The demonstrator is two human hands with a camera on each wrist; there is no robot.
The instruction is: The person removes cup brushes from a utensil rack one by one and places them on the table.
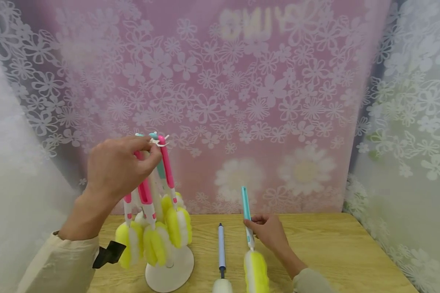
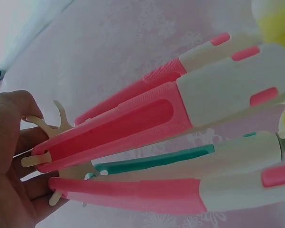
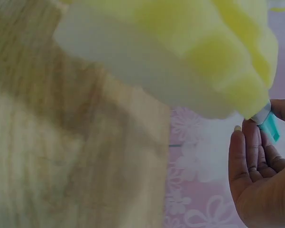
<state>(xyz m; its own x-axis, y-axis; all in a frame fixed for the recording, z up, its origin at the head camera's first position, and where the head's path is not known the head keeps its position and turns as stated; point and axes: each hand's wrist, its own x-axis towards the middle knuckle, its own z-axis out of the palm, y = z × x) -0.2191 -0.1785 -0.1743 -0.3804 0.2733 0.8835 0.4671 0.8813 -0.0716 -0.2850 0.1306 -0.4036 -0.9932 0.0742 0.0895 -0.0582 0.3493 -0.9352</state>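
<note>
My left hand (image 1: 121, 167) grips the top of a white stand, its fingers around the hooks (image 2: 62, 124). Several sponge brushes hang from these hooks, some with pink handles (image 1: 167, 165), others teal (image 2: 154, 164). Their yellow-and-white sponge heads (image 1: 155, 246) dangle over the round white base (image 1: 168, 274). To the right, my right hand (image 1: 271, 234) pinches another sponge brush by its teal-and-white handle (image 1: 246, 203), between thumb and fingers. This brush points handle up, its yellow-and-white head (image 3: 180, 52) hanging low toward the table.
On the wooden table (image 1: 315, 252), between the stand and my right hand, is a brush with a pale blue handle (image 1: 221, 246) and whitish head. Floral curtains (image 1: 205, 101) enclose the back and both sides.
</note>
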